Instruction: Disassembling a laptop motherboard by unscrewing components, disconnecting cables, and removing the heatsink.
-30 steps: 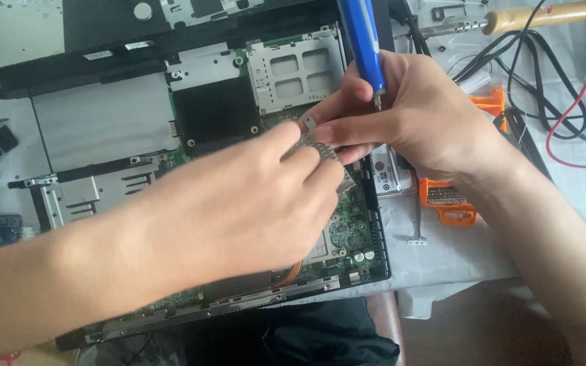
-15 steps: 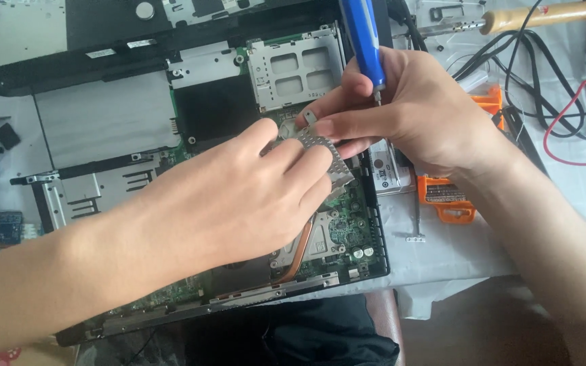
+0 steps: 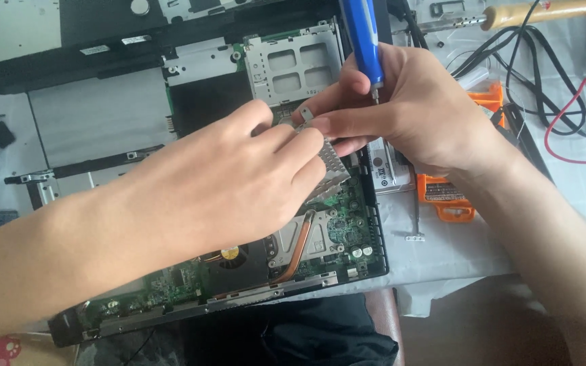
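An opened laptop base (image 3: 103,122) lies on the table with its green circuit board (image 3: 334,217) and a copper heat pipe (image 3: 300,247) exposed. My left hand (image 3: 239,183) reaches in from the left, its fingers on a finned metal heat sink (image 3: 332,173) over the board. My right hand (image 3: 408,115) grips a blue screwdriver (image 3: 363,41), tip pointing down, and its thumb and fingers also pinch a small metal tab (image 3: 306,112) of the heat sink. Both hands hide the part under them.
An orange bit holder (image 3: 445,200) lies right of the laptop. Black and red cables (image 3: 564,88) trail at the upper right beside a wooden-handled tool (image 3: 544,12). A metal card cage (image 3: 293,68) sits at the board's top. Dark cloth (image 3: 306,332) lies below.
Both hands have lifted a little toward the top of the board, and the finned heat sink and copper pipe beneath the left hand show more than before.
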